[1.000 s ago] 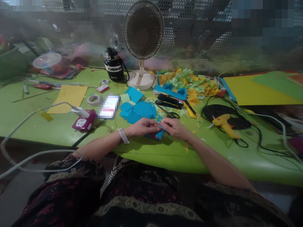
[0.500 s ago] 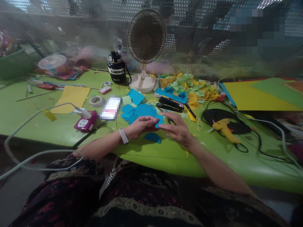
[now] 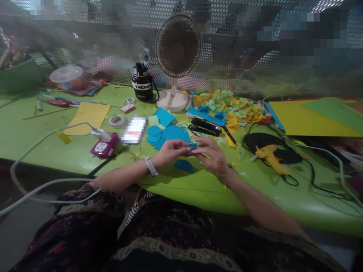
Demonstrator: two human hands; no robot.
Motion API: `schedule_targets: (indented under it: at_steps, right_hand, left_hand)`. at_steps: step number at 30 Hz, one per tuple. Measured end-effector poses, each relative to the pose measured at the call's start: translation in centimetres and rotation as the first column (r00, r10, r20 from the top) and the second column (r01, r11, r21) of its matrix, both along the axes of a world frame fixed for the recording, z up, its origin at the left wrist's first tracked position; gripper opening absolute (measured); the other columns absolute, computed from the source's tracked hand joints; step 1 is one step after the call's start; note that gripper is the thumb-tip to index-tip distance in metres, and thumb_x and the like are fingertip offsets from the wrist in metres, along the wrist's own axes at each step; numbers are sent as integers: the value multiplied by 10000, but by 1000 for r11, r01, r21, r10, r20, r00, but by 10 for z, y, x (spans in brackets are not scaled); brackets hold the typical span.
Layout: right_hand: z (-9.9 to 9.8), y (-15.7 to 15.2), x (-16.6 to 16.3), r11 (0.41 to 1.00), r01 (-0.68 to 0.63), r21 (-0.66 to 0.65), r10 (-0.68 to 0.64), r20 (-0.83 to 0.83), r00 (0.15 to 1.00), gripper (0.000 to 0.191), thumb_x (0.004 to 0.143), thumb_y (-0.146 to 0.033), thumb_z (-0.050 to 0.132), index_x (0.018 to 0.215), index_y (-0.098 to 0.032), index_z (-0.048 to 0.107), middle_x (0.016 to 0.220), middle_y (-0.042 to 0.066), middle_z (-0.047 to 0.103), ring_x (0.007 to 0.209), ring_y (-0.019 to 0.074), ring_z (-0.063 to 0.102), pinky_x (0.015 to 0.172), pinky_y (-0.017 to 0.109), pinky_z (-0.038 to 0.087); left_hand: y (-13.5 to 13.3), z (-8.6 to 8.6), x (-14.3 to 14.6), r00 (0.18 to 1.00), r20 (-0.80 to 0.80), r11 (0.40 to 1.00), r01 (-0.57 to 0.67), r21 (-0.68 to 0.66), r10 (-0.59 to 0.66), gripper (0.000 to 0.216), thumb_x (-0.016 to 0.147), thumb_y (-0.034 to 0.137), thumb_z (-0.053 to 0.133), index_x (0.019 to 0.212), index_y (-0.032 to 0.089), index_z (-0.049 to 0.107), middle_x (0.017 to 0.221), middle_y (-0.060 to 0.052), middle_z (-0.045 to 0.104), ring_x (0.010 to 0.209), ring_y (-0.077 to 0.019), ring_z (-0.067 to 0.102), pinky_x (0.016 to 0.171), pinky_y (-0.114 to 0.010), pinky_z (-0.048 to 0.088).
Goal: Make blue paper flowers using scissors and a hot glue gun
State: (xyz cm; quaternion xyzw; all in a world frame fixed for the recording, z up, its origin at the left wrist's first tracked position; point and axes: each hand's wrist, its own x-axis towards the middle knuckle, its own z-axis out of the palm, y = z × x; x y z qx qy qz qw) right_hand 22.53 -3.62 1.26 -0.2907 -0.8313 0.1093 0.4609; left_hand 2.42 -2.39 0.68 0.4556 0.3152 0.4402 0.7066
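Observation:
A small piece of blue paper (image 3: 192, 146) is pinched between my two hands above the front of the green table. My left hand (image 3: 172, 153), with a pale watch strap at the wrist, grips its left side. On its right side, the thumb and fingers of my right hand (image 3: 212, 155) hold the edge; the paper looks bent or folded. Under my hands lies a rounded blue paper cutout (image 3: 183, 165). Just beyond my left hand is a heap of blue paper pieces (image 3: 170, 135). A black stapler (image 3: 204, 127) rests past my right hand.
A yellow glue gun (image 3: 271, 158) and black cable lie right. Left are a phone (image 3: 134, 129), a tape roll (image 3: 116, 121) and a purple power adapter (image 3: 104, 146) with a white cord. A fan (image 3: 178, 49), a black bottle (image 3: 142, 83) and yellow-green paper scraps (image 3: 227, 102) stand behind.
The blue paper between my hands has turned from facing up flat to a narrower, bent shape. My right fingers have closed in on it. The view has shifted slightly.

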Motion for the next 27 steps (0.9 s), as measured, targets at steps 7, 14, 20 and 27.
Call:
schedule_targets:
  at_steps: [7,14,20,27]
  right_hand:
    - [-1,-3,-10,971,18,-239,-68,-206,976,71,894,-314,695,853,-256,697,1114,61,707,1079,223,669,947,440,547]
    - [-5,-2,-12,819,-35,-573,-195,-334,922,325,800,-518,750,810,-218,628,1035,71,710,826,174,684,757,350,590]
    - [-4,-1,-12,804,24,-594,-260,-315,913,378,750,-561,773,795,-215,626,891,49,692,735,170,650,710,351,586]
    - [-5,-2,-12,826,-9,-564,-214,-328,920,346,778,-536,760,807,-215,633,859,43,682,757,175,656,735,352,587]
  left_hand:
    - [-1,-6,3,999,7,995,-40,94,39,413,666,464,863,873,126,748,824,-54,765,762,-147,713,864,-367,576]
    - [-5,-5,2,997,69,998,40,44,-43,421,685,428,867,962,131,755,949,-71,771,884,-188,731,966,-410,545]
    - [-11,2,2,997,66,999,50,3,-51,423,665,419,879,968,145,770,980,-74,774,948,-213,732,974,-397,539]
    - [-12,-1,6,1000,26,1000,-5,7,5,395,671,457,863,895,143,776,882,-53,774,865,-175,727,944,-365,547]
